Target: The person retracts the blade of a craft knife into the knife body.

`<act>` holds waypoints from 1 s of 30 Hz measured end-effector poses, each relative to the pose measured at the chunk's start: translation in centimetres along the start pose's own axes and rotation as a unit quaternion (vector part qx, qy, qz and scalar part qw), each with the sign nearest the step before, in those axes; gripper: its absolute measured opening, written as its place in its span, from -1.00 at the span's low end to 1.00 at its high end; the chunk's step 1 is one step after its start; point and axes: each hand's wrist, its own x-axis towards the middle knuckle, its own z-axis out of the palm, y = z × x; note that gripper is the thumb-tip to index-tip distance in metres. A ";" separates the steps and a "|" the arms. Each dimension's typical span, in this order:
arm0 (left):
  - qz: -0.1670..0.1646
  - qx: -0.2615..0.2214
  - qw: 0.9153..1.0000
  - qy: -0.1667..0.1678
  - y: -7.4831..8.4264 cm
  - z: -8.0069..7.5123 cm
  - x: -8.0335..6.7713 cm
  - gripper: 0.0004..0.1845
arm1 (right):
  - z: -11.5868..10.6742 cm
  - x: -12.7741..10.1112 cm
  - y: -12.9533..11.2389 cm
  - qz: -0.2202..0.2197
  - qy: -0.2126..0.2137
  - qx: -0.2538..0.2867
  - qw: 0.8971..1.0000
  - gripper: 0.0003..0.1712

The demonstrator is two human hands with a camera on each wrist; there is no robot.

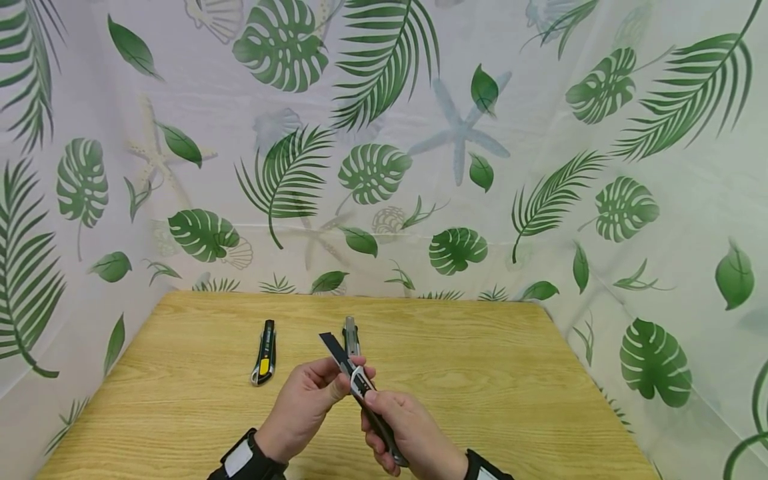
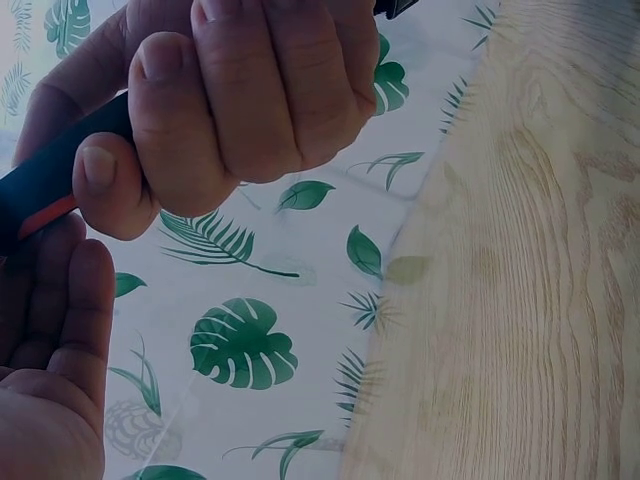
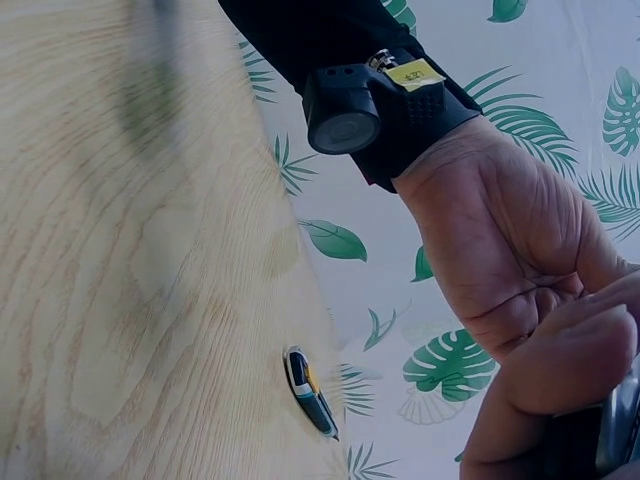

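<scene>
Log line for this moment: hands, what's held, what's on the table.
right hand: grips utility knife handle, blade out | left hand: pinches knife near slider | table: yellow-black knife, grey knife lying apart

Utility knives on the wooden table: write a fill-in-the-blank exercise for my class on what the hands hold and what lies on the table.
1. The right hand grips the handle of a utility knife whose dark ____ is pushed out.
2. The left hand pinches that knife near its ____ slider.
3. The black and yellow knife lies on the table on the person's ____ side.
4. A grey knife lies just ____ the held one.

Missing words: blade; silver; left; behind
</scene>
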 end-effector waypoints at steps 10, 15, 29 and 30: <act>-0.006 0.006 1.000 -0.001 0.1 0.0 0.1 -0.66 | -0.1 -0.1 0.1 0.006 0.010 -0.006 1.000 -0.41; -0.010 0.010 1.000 0.001 0.2 0.1 0.0 -0.65 | -0.1 -0.2 0.0 0.001 0.006 -0.006 1.000 -0.46; -0.006 0.009 1.000 -0.002 0.2 0.2 0.0 -0.64 | -0.2 -0.2 0.1 -0.012 -0.001 -0.003 1.000 -0.56; -0.006 0.008 1.000 -0.002 0.2 0.2 -0.1 -0.64 | -0.2 -0.2 0.1 -0.013 -0.002 -0.003 1.000 -0.57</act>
